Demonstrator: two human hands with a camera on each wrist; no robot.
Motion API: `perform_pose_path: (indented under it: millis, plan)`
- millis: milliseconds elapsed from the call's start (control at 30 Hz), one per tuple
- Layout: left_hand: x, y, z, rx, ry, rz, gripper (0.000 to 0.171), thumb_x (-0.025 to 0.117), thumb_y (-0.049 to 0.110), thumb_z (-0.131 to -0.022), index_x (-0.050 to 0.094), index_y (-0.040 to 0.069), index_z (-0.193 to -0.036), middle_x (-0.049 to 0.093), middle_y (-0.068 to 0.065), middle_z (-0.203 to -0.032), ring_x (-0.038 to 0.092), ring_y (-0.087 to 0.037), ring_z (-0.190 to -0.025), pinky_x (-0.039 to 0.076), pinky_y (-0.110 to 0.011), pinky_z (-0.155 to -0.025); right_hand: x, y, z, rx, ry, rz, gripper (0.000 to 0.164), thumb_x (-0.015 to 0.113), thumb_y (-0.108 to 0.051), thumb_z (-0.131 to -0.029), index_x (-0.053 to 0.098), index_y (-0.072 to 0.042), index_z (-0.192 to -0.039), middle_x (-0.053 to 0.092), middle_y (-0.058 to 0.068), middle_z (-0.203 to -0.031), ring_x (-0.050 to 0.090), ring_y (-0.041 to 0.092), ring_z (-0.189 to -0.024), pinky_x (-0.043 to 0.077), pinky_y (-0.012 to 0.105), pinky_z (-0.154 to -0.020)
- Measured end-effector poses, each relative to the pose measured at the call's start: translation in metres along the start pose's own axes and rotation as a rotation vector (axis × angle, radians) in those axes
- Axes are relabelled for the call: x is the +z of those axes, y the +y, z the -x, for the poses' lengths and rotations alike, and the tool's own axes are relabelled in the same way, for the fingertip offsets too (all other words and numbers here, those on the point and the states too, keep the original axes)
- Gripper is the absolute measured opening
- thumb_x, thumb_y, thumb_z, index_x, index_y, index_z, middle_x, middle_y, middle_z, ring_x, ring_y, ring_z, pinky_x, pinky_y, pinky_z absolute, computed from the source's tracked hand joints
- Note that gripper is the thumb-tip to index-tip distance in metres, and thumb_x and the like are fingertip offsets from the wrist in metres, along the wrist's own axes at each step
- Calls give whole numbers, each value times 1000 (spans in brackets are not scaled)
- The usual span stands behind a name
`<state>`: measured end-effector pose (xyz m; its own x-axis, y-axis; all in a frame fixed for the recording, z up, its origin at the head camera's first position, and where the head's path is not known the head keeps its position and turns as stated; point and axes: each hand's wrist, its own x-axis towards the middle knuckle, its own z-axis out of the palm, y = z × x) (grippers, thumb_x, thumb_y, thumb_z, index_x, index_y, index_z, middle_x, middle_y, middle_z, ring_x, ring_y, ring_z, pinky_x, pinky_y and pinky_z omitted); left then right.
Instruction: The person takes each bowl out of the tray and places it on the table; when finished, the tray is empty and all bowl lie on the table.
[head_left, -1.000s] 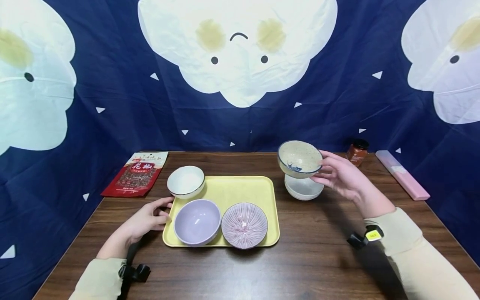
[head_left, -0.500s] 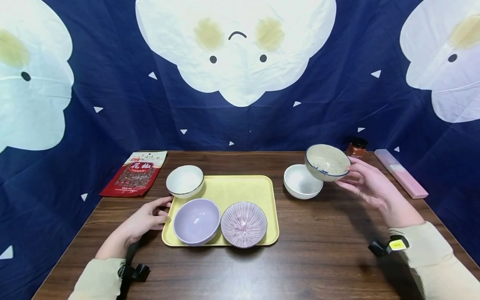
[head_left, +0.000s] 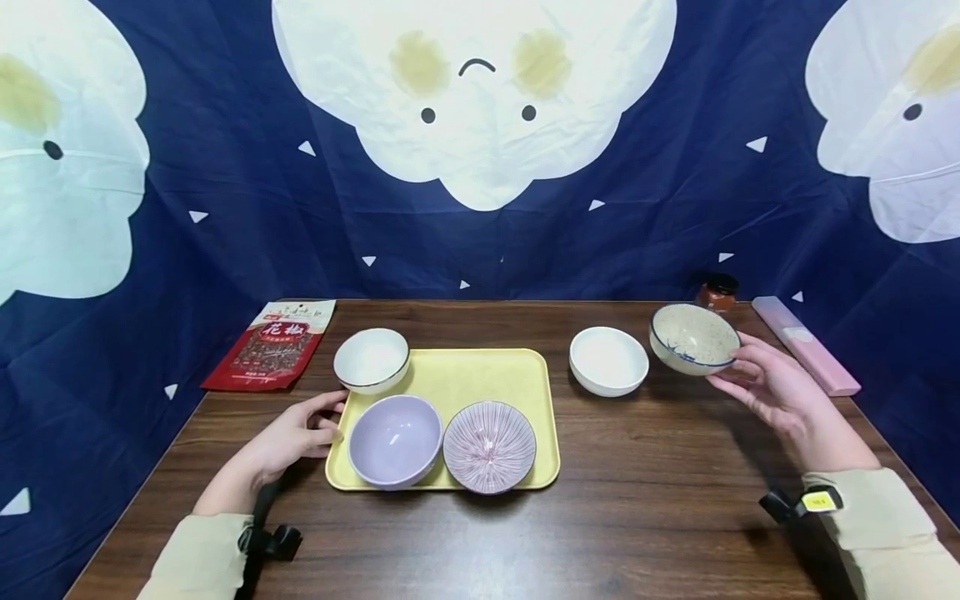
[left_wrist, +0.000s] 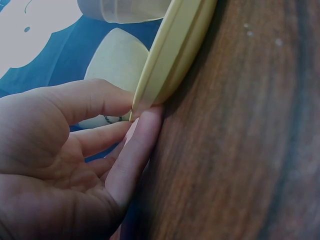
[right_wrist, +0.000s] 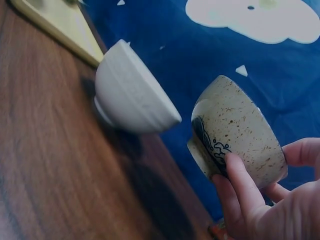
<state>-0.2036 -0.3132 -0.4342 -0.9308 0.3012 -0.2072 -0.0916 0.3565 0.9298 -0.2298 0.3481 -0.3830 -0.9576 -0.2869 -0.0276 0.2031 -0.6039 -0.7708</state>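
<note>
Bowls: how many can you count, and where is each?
5: a white dark-rimmed bowl, a lavender bowl and a striped bowl on the yellow tray; a plain white bowl on the table; a speckled bowl in the right hand.

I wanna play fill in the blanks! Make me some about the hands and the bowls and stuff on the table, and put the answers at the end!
The right hand holds a speckled bowl whose rim is the colour ____.
The left hand pinches the edge of a tray that is coloured ____.
In the head view, the striped bowl is on the ____ side of the lilac bowl.
The jar has a lid coloured ____.

Missing words: blue, yellow, right, black.
</note>
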Motion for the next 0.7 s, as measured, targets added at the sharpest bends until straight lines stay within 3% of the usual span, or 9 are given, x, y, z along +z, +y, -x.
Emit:
perform_pose_path:
  millis: [400, 700]
  plan:
    - [0, 1, -2, -5, 6, -4, 72, 60, -4, -91, 25, -14, -153, 42, -31, -135, 56, -24, -101, 60, -39, -80, -25, 14, 5, 38, 163, 7, 40, 37, 11, -102, 69, -12, -106, 66, 14, -100, 70, 30, -91, 60, 46, -80]
    - [1, 1, -1, -20, 11, -7, 73, 60, -4, -90, 26, -13, -153, 42, -30, -135, 56, -25, -102, 60, -39, -81, -29, 20, 4, 64, 190, 47, 38, 37, 10, -102, 67, -14, -106, 61, 14, -102, 69, 31, -89, 60, 45, -81]
